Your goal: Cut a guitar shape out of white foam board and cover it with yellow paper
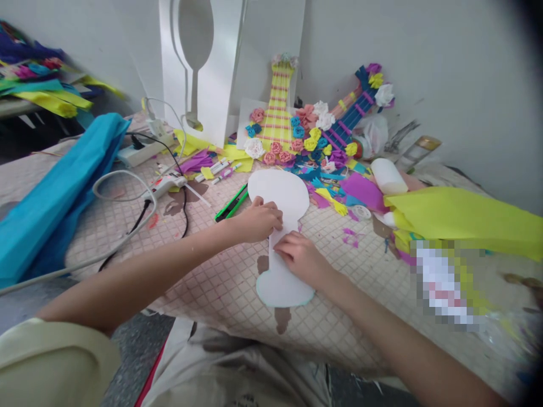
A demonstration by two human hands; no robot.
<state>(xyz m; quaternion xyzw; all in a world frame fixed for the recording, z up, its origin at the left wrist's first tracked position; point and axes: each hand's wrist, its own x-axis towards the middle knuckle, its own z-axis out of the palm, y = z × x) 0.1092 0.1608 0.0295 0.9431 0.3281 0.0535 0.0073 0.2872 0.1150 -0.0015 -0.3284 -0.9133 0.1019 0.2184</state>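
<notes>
A white guitar-shaped foam cutout point(280, 195) lies flat on the patterned table cover point(220, 282), its round end near the table's front edge. My left hand point(258, 221) rests on the cutout's narrow neck from the left, fingers curled and pressed on it. My right hand point(302, 259) presses on the neck from the right, fingers closed against the foam. A green utility knife point(231, 203) lies just left of the cutout.
Two decorated paper guitars with paper flowers point(280, 121) lean at the back wall. A glue gun point(167, 183) and cables lie left, beside a blue paper roll point(55, 198). Yellow crepe paper point(462, 217), a white roll point(388, 176) and scraps lie right. A white foam board point(199, 68) stands behind.
</notes>
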